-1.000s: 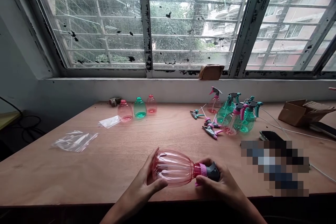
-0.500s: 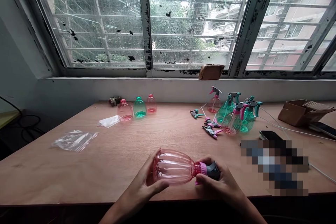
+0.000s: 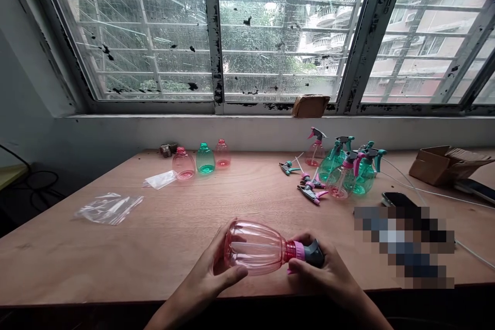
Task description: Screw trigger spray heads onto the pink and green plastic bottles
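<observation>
A clear pink spray bottle [image 3: 255, 247] lies sideways in my two hands above the table's front edge, its neck to the right. My left hand [image 3: 216, 263] is wrapped round the bottle's base end, thumb along the near side. At the other end, my right hand [image 3: 317, 263] grips the spray head [image 3: 314, 252], dark grey with a pink collar, fitted against the bottle's red threaded neck. Part of the trigger is hidden behind my right fingers. A pale tube shows inside the bottle.
Headless bottles, two pink and one green [image 3: 205, 159], stand at the back left by plastic bags [image 3: 110, 208]. Loose spray heads [image 3: 311, 193] lie right of centre beside several assembled spray bottles [image 3: 363, 178]. Farther right are a cardboard box [image 3: 436, 167], a phone [image 3: 400, 199] and cables.
The bottle has turned slightly in my hands, and the pale tube inside it shows more plainly. Both hands keep almost the same place and grip.
</observation>
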Demonstrator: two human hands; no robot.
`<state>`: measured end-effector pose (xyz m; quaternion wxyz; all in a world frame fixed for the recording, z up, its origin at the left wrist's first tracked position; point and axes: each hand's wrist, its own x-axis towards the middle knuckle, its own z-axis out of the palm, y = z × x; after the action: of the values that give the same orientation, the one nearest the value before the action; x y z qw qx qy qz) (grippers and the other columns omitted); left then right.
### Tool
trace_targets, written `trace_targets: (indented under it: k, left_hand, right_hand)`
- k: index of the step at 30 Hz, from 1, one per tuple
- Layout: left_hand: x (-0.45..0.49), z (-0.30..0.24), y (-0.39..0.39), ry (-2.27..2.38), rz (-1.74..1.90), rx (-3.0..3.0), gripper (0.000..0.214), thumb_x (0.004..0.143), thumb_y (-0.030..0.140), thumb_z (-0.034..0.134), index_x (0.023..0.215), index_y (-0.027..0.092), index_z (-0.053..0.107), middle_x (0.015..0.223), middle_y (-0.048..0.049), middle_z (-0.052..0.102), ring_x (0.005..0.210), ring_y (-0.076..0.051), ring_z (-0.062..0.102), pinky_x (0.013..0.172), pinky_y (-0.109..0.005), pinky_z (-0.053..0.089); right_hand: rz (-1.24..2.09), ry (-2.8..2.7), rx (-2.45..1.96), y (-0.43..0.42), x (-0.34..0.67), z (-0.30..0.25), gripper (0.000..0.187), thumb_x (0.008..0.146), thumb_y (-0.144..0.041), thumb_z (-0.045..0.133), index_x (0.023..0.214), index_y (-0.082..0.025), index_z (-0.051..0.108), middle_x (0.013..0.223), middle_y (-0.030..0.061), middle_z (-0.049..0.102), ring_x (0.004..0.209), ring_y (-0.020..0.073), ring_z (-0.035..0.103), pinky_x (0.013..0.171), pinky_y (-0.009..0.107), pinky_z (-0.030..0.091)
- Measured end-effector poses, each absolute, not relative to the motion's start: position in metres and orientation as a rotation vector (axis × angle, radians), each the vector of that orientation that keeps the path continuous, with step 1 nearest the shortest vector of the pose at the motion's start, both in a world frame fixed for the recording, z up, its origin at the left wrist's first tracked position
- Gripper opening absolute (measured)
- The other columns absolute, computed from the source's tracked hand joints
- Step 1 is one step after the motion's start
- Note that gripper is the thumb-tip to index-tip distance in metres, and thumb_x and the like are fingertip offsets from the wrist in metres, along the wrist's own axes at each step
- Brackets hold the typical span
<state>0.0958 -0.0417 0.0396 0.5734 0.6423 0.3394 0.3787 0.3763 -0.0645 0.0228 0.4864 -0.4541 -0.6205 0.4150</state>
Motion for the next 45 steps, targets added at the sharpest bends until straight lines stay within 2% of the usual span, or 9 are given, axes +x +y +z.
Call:
trace_targets:
  k: [6,10,15,21,26,32,35,39,45]
  left_hand:
    - [0.0959,0.0365,-0.0427,0.78,0.887,1.619,0.1,0.081,0.029,0.082,0.156,0.041,0.016,0.161,-0.0076,0.034,0.142,-0.033,0.041,0.12,-0.051,0.028]
    - [0.095,0.039,-0.0443,0.81,0.883,1.512,0.102,0.081,0.046,0.079,0.158,0.035,0.013,0.166,-0.0107,0.025,0.14,-0.037,0.044,0.117,-0.054,0.033]
    - [0.0951,0.0406,-0.0442,0.83,0.877,1.597,0.09,0.085,0.039,0.076,0.157,0.035,0.022,0.162,-0.0067,0.036,0.149,-0.034,0.032,0.123,-0.05,0.024]
    - [0.0945,0.0377,-0.0451,0.818,0.894,1.596,0.099,0.085,0.04,0.076,0.158,0.038,0.01,0.169,-0.0038,0.019,0.154,-0.033,0.016,0.125,-0.053,0.009]
    - [0.095,0.0434,-0.0464,0.858,0.892,1.531,0.087,0.085,0.05,0.073,0.156,0.029,0.028,0.165,-0.0089,0.031,0.152,-0.036,0.021,0.124,-0.054,0.019]
    - [0.0969,0.038,-0.0469,0.745,0.932,1.552,0.09,0.089,0.035,0.074,0.157,0.041,0.016,0.166,-0.0044,0.028,0.149,-0.033,0.031,0.124,-0.051,0.021]
    - [0.0962,0.0366,-0.0471,0.755,0.93,1.525,0.094,0.086,0.038,0.076,0.157,0.039,0.015,0.168,-0.0052,0.023,0.151,-0.035,0.026,0.123,-0.052,0.023]
    - [0.0959,0.0408,-0.0472,0.777,0.938,1.464,0.083,0.087,0.046,0.072,0.156,0.032,0.028,0.164,-0.0077,0.033,0.149,-0.036,0.031,0.122,-0.052,0.027]
    - [0.0971,0.0375,-0.0479,0.733,0.964,1.543,0.086,0.086,0.034,0.076,0.155,0.042,0.024,0.167,-0.0035,0.025,0.148,-0.034,0.034,0.122,-0.051,0.027]
  right_hand:
    - [1.034,-1.478,-1.105,-0.0639,0.3759,0.0218,0.028,0.078,-0.04,0.079,0.09,-0.018,0.068,0.076,0.002,0.07,0.065,0.0199,0.065,0.061,0.03,0.049]
    - [0.999,-1.494,-1.106,-0.065,0.3752,0.0213,0.026,0.078,-0.039,0.079,0.09,-0.017,0.069,0.077,0.0024,0.07,0.066,0.0198,0.065,0.062,0.03,0.05]
    - [1.033,-1.434,-1.094,-0.0659,0.374,0.0229,0.029,0.077,-0.041,0.081,0.09,-0.018,0.069,0.074,0.0017,0.071,0.064,0.0203,0.067,0.059,0.029,0.052]
    - [1.077,-1.404,-1.072,-0.0655,0.3737,0.0219,0.03,0.076,-0.041,0.082,0.09,-0.018,0.068,0.073,0.0013,0.071,0.063,0.0203,0.069,0.059,0.029,0.052]
    - [1.011,-1.449,-1.098,-0.064,0.3749,0.0212,0.03,0.077,-0.041,0.082,0.091,-0.018,0.07,0.076,0.0022,0.071,0.064,0.0197,0.066,0.06,0.03,0.051]
    - [1.063,-1.385,-1.075,-0.0655,0.374,0.0219,0.033,0.075,-0.043,0.083,0.092,-0.018,0.068,0.074,0.0018,0.072,0.064,0.0205,0.069,0.06,0.029,0.054]
    - [0.999,-1.419,-1.083,-0.0664,0.3744,0.0201,0.032,0.075,-0.042,0.083,0.091,-0.018,0.069,0.076,0.0025,0.071,0.064,0.0201,0.067,0.059,0.029,0.053]
    - [0.977,-1.452,-1.087,-0.0659,0.3755,0.0184,0.029,0.076,-0.04,0.082,0.091,-0.018,0.07,0.076,0.0021,0.071,0.065,0.0203,0.067,0.06,0.029,0.052]
    - [1.097,-1.351,-1.032,-0.0667,0.3748,0.0218,0.031,0.076,-0.04,0.083,0.092,-0.019,0.067,0.074,0.0015,0.071,0.063,0.0213,0.071,0.06,0.03,0.057]
